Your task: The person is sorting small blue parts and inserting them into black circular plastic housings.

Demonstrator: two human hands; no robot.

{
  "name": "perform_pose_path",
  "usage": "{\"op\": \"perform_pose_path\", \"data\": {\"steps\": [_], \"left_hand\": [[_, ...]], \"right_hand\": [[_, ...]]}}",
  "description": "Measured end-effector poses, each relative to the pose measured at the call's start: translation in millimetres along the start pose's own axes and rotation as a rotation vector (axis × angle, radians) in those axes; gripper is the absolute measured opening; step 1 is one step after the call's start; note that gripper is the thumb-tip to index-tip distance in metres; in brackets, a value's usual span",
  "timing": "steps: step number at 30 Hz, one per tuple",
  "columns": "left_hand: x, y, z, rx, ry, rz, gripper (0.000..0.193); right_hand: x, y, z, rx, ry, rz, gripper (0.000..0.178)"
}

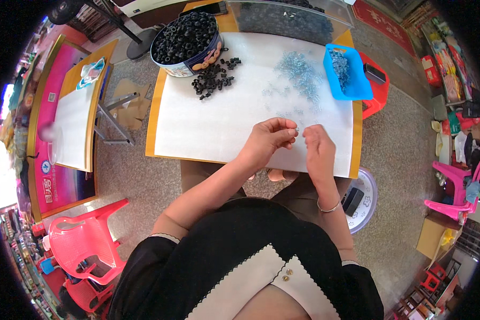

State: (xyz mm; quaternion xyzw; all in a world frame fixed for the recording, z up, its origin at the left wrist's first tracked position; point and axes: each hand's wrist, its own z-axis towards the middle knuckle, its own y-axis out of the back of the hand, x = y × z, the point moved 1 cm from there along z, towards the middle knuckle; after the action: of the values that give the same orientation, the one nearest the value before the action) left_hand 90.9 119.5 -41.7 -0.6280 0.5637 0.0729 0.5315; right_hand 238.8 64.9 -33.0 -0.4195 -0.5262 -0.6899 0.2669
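Above the near part of the white sheet point(213, 122), my left hand point(269, 141) pinches a tiny clear piece point(297, 129) between thumb and forefinger; its exact kind is too small to tell. My right hand point(320, 153) is just beside it, fingers drawn together and slightly blurred. What those fingers hold, if anything, is hidden. Farther off, a scatter of small clear bluish pieces point(298, 74) covers the sheet. Loose short black cylindrical parts point(212, 81) lie at the far left, beside a round tub point(197, 65) heaped with similar black parts point(184, 37).
A blue tray point(352, 94) with bluish pieces sits at the right table edge, partly above a red stool point(376, 90). A clear bin point(288, 26) stands at the back. A basin point(365, 202) lies low on the right. A pink chair point(82, 242) and folding table point(74, 128) stand left.
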Motion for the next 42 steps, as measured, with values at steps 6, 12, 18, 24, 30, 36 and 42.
{"op": "perform_pose_path", "data": {"steps": [6,12,18,24,30,36,42], "left_hand": [[-2.3,-1.6,-8.4,0.008,-0.147,0.319,0.015],[-1.9,-2.7,-9.9,-0.012,-0.248,0.427,0.014],[-3.5,-4.3,-11.8,-0.059,-0.250,0.523,0.015],[-2.1,-3.4,-10.0,-0.095,-0.314,0.655,0.017],[-3.4,-5.7,-12.2,-0.135,-0.458,0.911,0.022],[-6.4,0.6,-7.2,-0.021,-0.137,0.631,0.026],[-8.9,2.3,-7.9,-0.041,-0.173,0.661,0.027]], "right_hand": [[9.7,-6.1,3.9,0.050,0.057,-0.037,0.023],[13.0,-6.1,5.5,0.092,-0.049,-0.001,0.022],[10.9,-8.1,3.9,0.094,0.027,0.055,0.021],[11.9,-15.4,-0.1,0.016,0.079,0.087,0.019],[12.7,-17.5,-1.8,-0.021,0.153,0.024,0.015],[11.5,-14.6,-0.8,0.037,0.185,0.004,0.011],[12.8,-14.4,-1.1,0.053,0.187,0.091,0.013]]}}
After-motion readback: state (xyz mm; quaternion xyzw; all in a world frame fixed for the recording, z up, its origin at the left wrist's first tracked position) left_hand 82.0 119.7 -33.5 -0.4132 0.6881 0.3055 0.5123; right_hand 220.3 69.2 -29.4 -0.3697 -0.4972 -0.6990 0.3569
